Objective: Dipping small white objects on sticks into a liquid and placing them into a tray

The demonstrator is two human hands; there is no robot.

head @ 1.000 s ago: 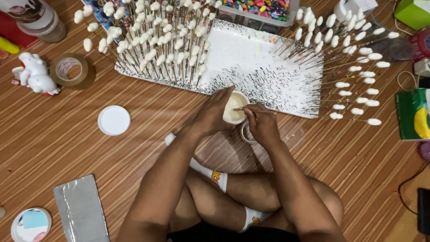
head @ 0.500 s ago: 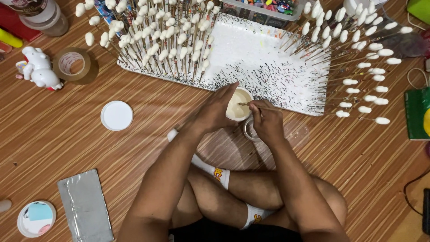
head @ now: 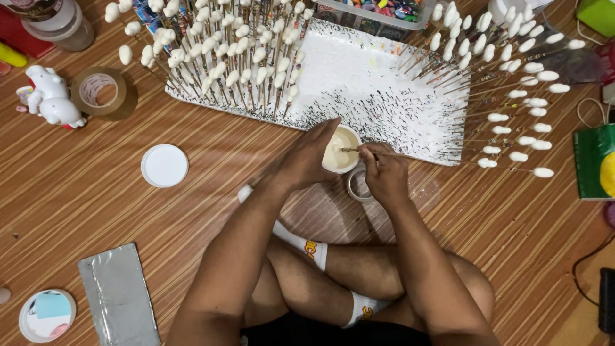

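- A white round lid [head: 164,165] lies flat on the striped wooden floor [head: 77,192].
- A roll of brown tape [head: 98,91] sits just beside a white animal figurine [head: 50,96].
- A grey foil-wrapped slab [head: 118,296] lies near a round dish [head: 46,315] at the lower left.
- A clear bin of coloured bits [head: 378,11] stands behind the white foam board [head: 359,77].
- A green bag [head: 594,161] lies at the right edge.

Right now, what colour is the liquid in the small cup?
Creamy off-white liquid in the cup, held by the left hand; the head view shows it best.
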